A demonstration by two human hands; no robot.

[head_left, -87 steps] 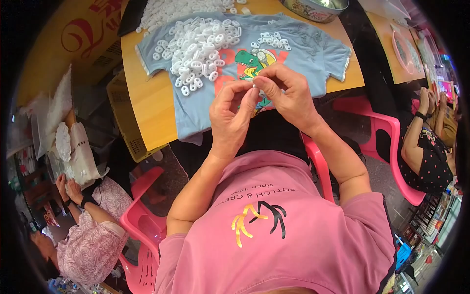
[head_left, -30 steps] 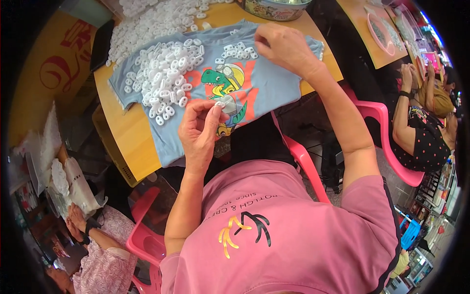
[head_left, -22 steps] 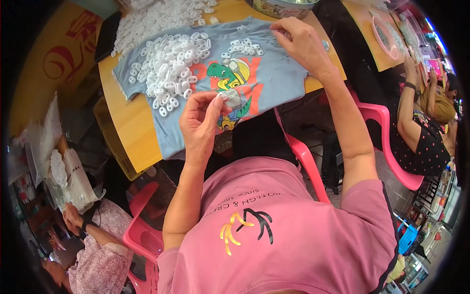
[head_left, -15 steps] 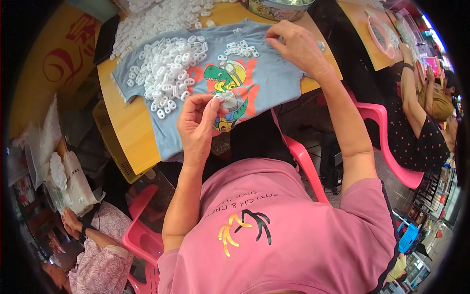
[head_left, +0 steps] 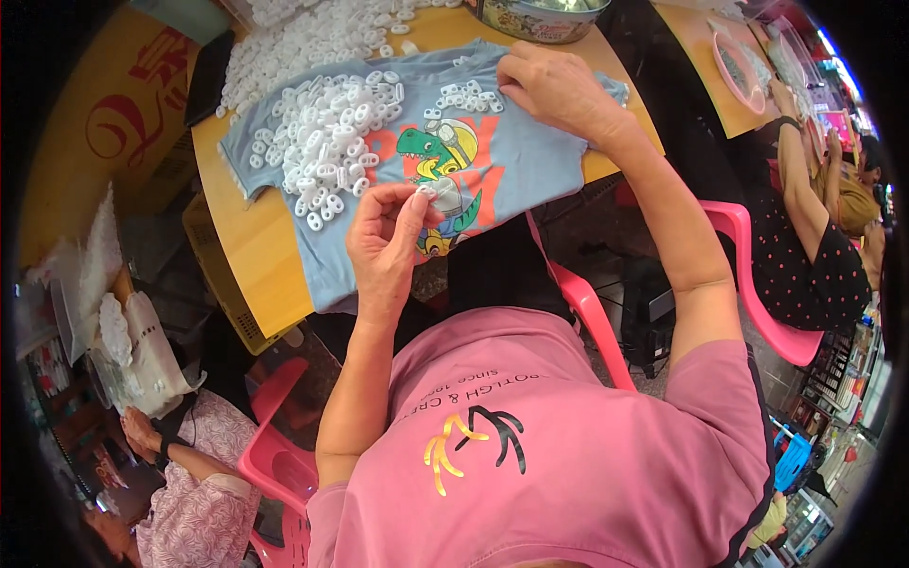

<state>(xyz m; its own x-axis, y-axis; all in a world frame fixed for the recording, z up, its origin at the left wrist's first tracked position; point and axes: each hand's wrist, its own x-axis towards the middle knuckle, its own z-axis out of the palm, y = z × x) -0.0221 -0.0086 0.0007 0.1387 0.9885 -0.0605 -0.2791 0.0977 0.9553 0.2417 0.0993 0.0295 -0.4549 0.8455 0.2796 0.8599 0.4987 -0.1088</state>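
Left hand (head_left: 386, 237) pinches a small white plastic piece (head_left: 428, 192) between thumb and forefinger, above the dinosaur print of a light-blue cloth T-shirt (head_left: 544, 166) spread on a yellow wooden bench (head_left: 248, 270). Right hand (head_left: 559, 87), fingers bent, is over the shirt's upper right; its grip cannot be told. Left of the print lies a heap of white oval two-holed plastic pieces (head_left: 331, 137).
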